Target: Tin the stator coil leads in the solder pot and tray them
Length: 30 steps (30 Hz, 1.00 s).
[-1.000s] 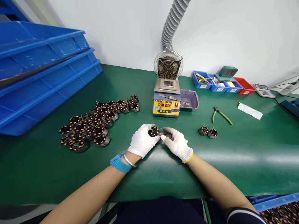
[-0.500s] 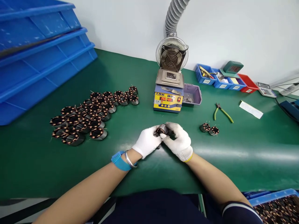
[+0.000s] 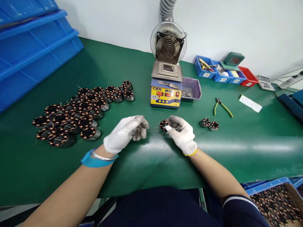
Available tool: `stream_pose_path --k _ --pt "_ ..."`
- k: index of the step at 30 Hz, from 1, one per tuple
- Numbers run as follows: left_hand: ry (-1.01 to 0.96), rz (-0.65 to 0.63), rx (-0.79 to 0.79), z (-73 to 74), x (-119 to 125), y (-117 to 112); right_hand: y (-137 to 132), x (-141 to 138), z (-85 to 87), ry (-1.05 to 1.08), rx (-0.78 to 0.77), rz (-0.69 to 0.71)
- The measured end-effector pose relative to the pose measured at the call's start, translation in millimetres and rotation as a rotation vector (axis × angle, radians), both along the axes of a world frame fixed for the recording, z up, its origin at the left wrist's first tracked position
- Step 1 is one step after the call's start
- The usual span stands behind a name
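My right hand (image 3: 181, 131), in a white glove with a yellow-edged cuff, grips a motor stator (image 3: 163, 125) above the middle of the green table. Copper windings show on the stator's near face, and thin wire ends stick out of it. My left hand (image 3: 126, 132), gloved in white with darkened fingertips, hovers to the left of that stator. Its fingers are loosely bent and apart, with nothing visible in them. Farther left, several more stators (image 3: 90, 134) stand in a close group. Two smaller stators (image 3: 214, 125) sit to the right of my right hand.
A yellow-and-blue solder pot (image 3: 165, 97) stands ahead, with a fan (image 3: 168, 49) behind and a purple tray (image 3: 195, 91) beside it. Green-handled cutters (image 3: 222, 107) lie at right. Stacked blue crates (image 3: 42, 47) rise at left. A crate of stators (image 3: 267, 186) is at lower right.
My left hand has let go of the stator and moved left. The right hand keeps the stator, its wire ends now showing. The camera view has shifted slightly.
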<state>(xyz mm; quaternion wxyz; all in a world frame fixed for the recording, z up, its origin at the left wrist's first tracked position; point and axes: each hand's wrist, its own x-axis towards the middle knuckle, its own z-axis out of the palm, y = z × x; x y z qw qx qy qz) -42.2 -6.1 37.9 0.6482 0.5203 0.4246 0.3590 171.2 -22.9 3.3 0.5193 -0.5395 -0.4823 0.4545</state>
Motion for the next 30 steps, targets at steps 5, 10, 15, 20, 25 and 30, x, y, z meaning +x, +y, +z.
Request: stream_pose_path --k 5,10,15,20,25,30 --pt "0.187 -0.128 -0.018 -8.3 37 -11 -6 -2 -2.2 -0.098 0.043 -0.008" --pt "0.040 -0.013 -0.098 6.0 29 -15 -8 0 0.2 -0.089 0.121 0.020" --pt "-0.063 0.312 0.018 4.5 9 -10 -6 2 1.6 -0.053 0.160 -0.021" --pt "0.104 0.203 0.145 -8.9 33 -19 -10 1 2.7 -0.159 0.240 -0.018" --pt "0.177 0.248 0.130 -3.5 44 -25 -13 2 10.8 -0.292 0.319 0.012" --pt "0.079 0.559 0.197 -6.1 29 -17 17 11 24.8 -0.341 0.362 -0.060"
